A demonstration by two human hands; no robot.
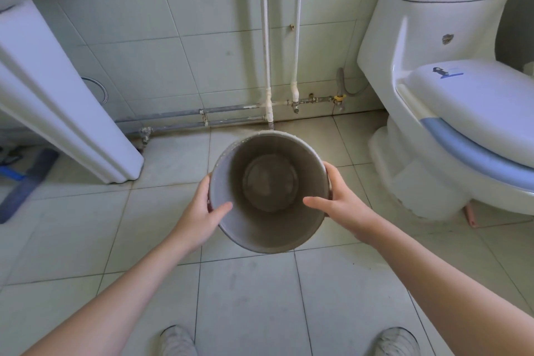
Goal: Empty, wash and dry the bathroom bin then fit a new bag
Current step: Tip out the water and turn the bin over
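The bin (268, 191) is held above the floor (260, 298), left of the toilet (450, 95), its mouth facing up. The left hand (202, 211) and right hand (341, 205) each grip the rim, thumbs inside. It holds no bag or rubbish, so emptying looks done; whether it is washed I cannot tell. Drying and bagging seem left.

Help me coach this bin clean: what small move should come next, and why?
Probably carry the bin to the left, towards the pedestal basin, for washing. The left hand and right hand grip its rim on opposite sides, thumbs inside, holding it above the floor tiles. It holds no rubbish or bag, yet its inside looks grimy, so washing seems due.
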